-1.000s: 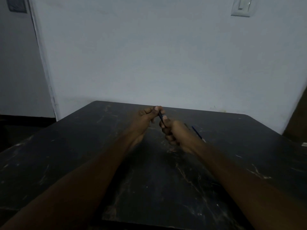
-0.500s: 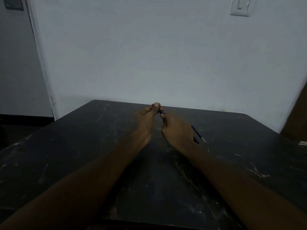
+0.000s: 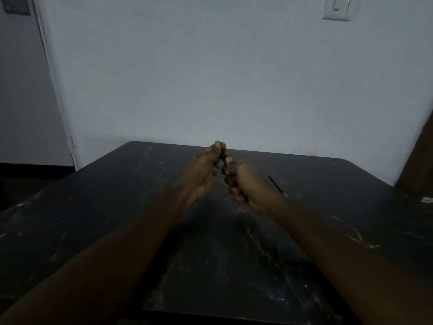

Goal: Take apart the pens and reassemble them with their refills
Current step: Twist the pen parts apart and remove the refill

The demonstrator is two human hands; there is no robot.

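Observation:
Both hands meet above the middle of a dark scratched table. Between them is a short dark pen, only a small stretch of it showing. My left hand pinches its upper end with thumb and fingertips. My right hand grips the lower end, fingers curled round it, and most of the pen is hidden inside that fist. A thin blue refill or pen lies on the table just right of my right hand, partly behind the wrist.
A pale wall rises right behind the table's far edge, with a light switch high on the right. A small white object sits at the table's right edge. A brown panel stands at far right.
The hands have dropped slightly and drawn back towards me. My right hand's fingers have curled tighter round the pen's lower end, while the left hand keeps its pinch.

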